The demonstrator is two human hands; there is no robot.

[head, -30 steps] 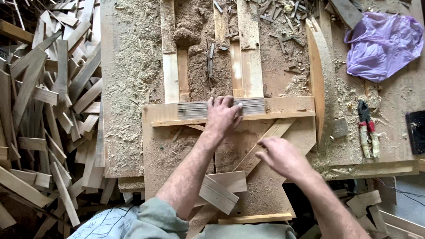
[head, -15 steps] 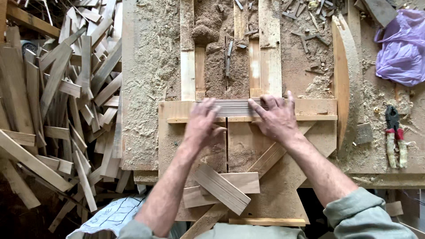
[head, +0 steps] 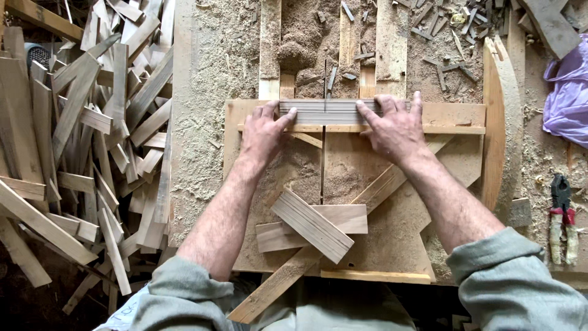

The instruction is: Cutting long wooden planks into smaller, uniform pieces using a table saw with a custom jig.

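Note:
A bundle of thin grey wooden slats (head: pixel 326 112) lies crosswise against a wooden fence strip on a plywood jig board (head: pixel 453 116). My left hand (head: pixel 262 132) presses its left end, thumb on the slats. My right hand (head: pixel 395 129) lies over its right end with fingers spread flat on top. Below my hands a narrow saw slot (head: pixel 322 165) runs down the board. Nearer me, a second stack of slats (head: pixel 312 224) rests at an angle on a flat wooden block (head: pixel 352 219).
Sawdust covers the bench. A large heap of offcut slats (head: pixel 79 147) fills the left side. A curved wooden piece (head: pixel 502 122) stands right of the jig, a purple plastic bag (head: pixel 566 98) lies at far right, and red-handled pliers (head: pixel 560 214) lie below it.
My right hand has come up from near the angled stack onto the right end of the slat bundle. My left hand has slid to the bundle's left end. The camera view has shifted right.

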